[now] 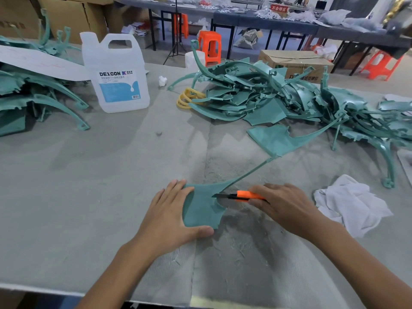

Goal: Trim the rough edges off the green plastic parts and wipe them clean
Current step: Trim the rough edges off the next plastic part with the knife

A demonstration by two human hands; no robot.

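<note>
A green plastic part [201, 209] with a flat fan-shaped end and a long thin arm running up to the right lies on the grey table in front of me. My left hand [168, 217] holds its flat end, fingers along the left edge and thumb under the lower edge. My right hand [287, 205] grips an orange utility knife [244, 195], whose blade tip touches the part's right edge. A white cloth [351, 205] lies crumpled to the right of that hand.
A big heap of green parts [289, 101] fills the right back of the table, another heap [33, 94] the left. A white DEXCON jug [118, 74] stands between them. Green shavings [240, 244] litter the mat near me. A yellow part [186, 98] lies by the right heap.
</note>
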